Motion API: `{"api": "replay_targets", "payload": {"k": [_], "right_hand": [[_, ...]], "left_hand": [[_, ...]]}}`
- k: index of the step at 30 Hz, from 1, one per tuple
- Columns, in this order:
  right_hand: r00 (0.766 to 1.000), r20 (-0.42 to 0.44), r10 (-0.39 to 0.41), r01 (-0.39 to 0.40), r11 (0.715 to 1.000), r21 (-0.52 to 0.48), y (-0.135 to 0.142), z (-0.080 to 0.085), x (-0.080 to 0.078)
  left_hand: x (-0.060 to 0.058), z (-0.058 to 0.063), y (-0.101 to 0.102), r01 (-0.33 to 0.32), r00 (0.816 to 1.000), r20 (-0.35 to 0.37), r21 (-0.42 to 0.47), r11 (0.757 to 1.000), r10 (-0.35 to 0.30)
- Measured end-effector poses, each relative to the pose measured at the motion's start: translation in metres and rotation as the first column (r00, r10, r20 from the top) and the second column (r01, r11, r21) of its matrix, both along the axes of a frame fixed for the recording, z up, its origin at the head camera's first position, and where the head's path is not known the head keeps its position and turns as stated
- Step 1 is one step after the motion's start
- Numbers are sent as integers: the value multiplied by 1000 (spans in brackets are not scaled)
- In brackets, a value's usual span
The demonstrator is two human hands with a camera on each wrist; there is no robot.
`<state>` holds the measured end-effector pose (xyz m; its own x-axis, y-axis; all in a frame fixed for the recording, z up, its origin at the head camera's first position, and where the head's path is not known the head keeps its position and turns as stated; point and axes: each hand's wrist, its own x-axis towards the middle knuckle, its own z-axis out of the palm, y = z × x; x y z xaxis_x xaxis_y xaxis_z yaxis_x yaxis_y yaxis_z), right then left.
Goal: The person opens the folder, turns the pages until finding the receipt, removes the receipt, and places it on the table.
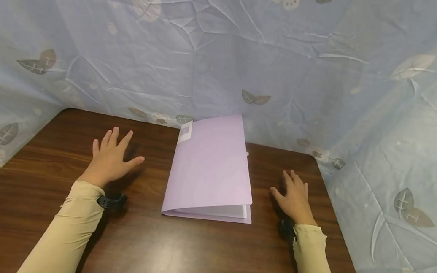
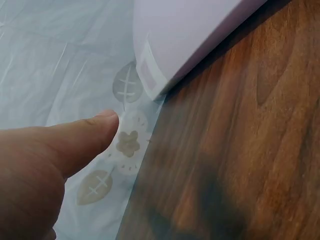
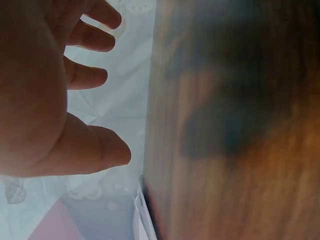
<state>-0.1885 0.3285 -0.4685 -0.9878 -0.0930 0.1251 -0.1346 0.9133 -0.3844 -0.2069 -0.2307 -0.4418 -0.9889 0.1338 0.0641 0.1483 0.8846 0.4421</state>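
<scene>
Left fingers: released, straight and fanned, the thumb pointing right; the left hand [image 1: 108,160] is raised over the table [image 1: 180,252], left of the folder and apart from it.
Right fingers: released, loosely extended, the thumb set off to the left; the right hand [image 1: 293,196] is raised over the table, right of the folder and apart from it.
Folder [image 1: 212,165]: one, pale purple, lying between the hands, spine to the left, reaching to the table's far edge; front cover lifted somewhat at the near end; whether its far end touches the cloth, cannot tell.
Contents: white sheets [image 1: 217,211], seen in the gap at the near end.
Label [image 1: 185,132]: white with a purple block, at the folder's far left corner.
Tab [image 1: 247,154]: small, pale, at the folder's right edge, toward the far end.
Wrist bands: dark, one on the left wrist [image 1: 112,201], one on the right [image 1: 286,230].
Sleeves [image 1: 67,227]: pale yellow, both forearms.
Table: dark brown wood grain, rounded far corners, glare at the near middle.
Cloth [image 1: 223,65]: pale blue-grey, creased, leaf and flower print; hangs at far, left and right.
</scene>
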Motion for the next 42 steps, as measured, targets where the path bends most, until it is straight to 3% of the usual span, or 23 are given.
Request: {"api": "replay_targets", "payload": {"k": [8,13,22,26,32,38,42], "right_hand": [[997,43,69,-66,996,-67,-29,2,-11],[984,75,161,-158,986,-44,-49,0,-12],[942,151,299,-288,953,-93,-61,-4,-9],[928,151,340,-328,939,-102,-64,-3,-8],[924,151,351,-339,936,-98,-64,-5,-8],[923,143,357,-346,933,-95,-64,-3,-8],[924,161,348,-336,937,-98,-64,-2,-9]], "left_hand": [[-1,-2,14,53,998,29,1,999,-53],[3,-3,34,112,994,0,6,994,-112],[12,3,79,266,962,-71,18,964,-265],[19,8,104,350,931,-113,15,937,-346],[32,16,146,478,864,-163,-25,878,-476],[43,13,185,576,800,-137,-95,812,-584],[45,7,198,605,779,-117,-116,788,-616]]}}
